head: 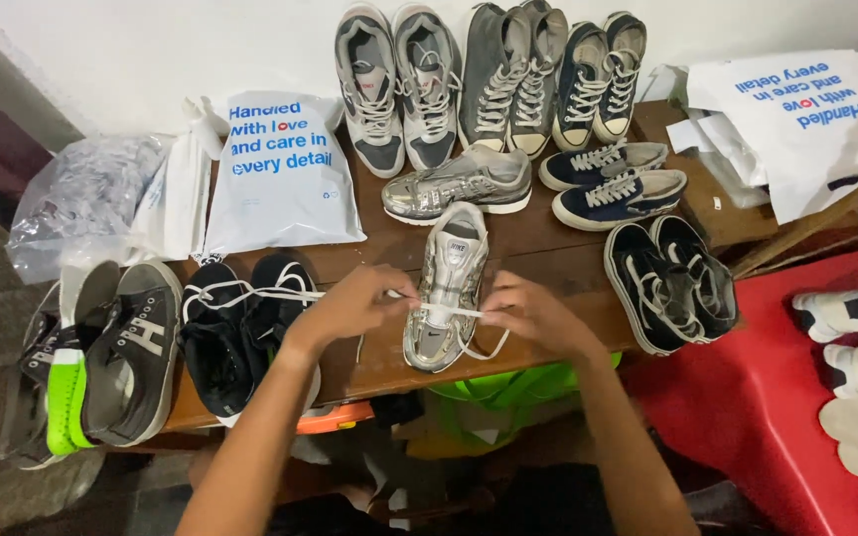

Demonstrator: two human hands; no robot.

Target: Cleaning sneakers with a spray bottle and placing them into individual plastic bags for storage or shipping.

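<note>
1. The left hand (350, 306) pinches one end of a white lace (449, 311), just left of the silver shoe (446, 288).
2. The shoe lies toe toward the person at the front of the desk (548, 260), between both hands.
3. The right hand (533, 316) pinches the other lace end, touching the shoe's right side.
4. Left of the hands lie black shoes (240, 333) and grey shoes (131, 347); behind them sits a white bag (280, 179).
5. Behind lies a second silver shoe (459, 184); right, dark sneakers (669, 283); further right, a red surface (757, 397).
</note>
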